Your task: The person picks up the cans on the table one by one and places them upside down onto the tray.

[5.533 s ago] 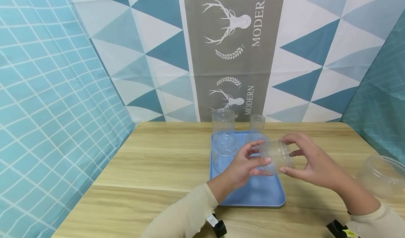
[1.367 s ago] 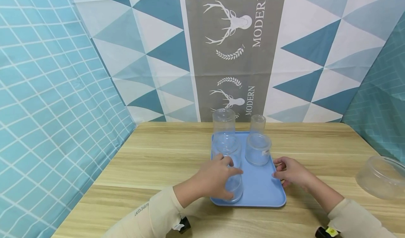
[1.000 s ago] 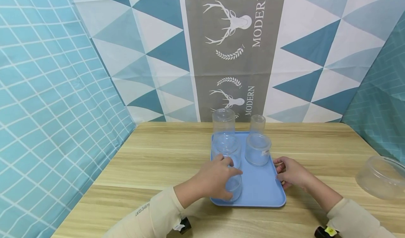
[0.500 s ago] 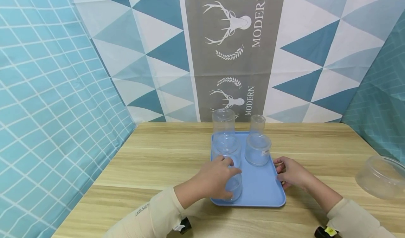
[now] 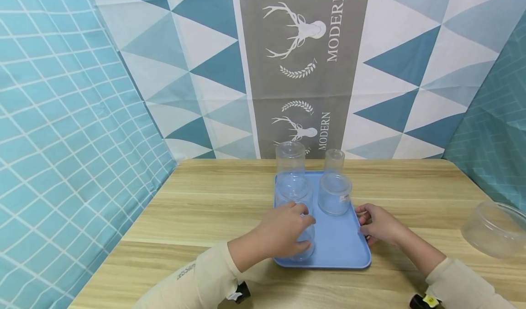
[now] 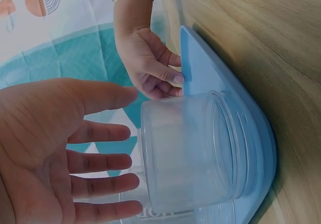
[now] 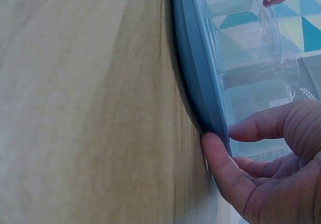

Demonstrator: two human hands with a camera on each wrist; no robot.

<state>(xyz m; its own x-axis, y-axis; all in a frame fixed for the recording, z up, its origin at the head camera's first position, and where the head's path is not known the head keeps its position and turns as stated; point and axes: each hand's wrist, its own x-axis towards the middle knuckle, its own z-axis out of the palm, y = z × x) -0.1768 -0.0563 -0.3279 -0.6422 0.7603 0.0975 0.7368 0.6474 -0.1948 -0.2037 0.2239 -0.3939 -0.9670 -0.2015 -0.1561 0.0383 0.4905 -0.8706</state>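
A clear jar (image 5: pixel 306 247) stands at the near left corner of a blue tray (image 5: pixel 343 252); in the left wrist view the ridged rim end of this jar (image 6: pixel 185 151) is against the tray. My left hand (image 5: pixel 283 230) is over it, and the left wrist view shows the fingers (image 6: pixel 103 161) nearly straight, just off the jar's end. At the tray's right edge my right hand (image 5: pixel 380 224) pinches the rim between thumb and fingers, as the right hand (image 7: pixel 266 158) shows in the right wrist view.
Also on the tray are another clear jar (image 5: pixel 293 190), a lidded-looking jar (image 5: pixel 334 197) with a small label, a tall clear cylinder (image 5: pixel 290 158) and a narrow one (image 5: pixel 334 160). A wide clear bowl (image 5: pixel 493 231) lies far right on the wooden table (image 5: pixel 197 217).
Earlier both hands held a clear jar above the tray; it now stands at the tray's near left. The right hand moved to the tray's edge. Just now the left hand lifted slightly off the jar.
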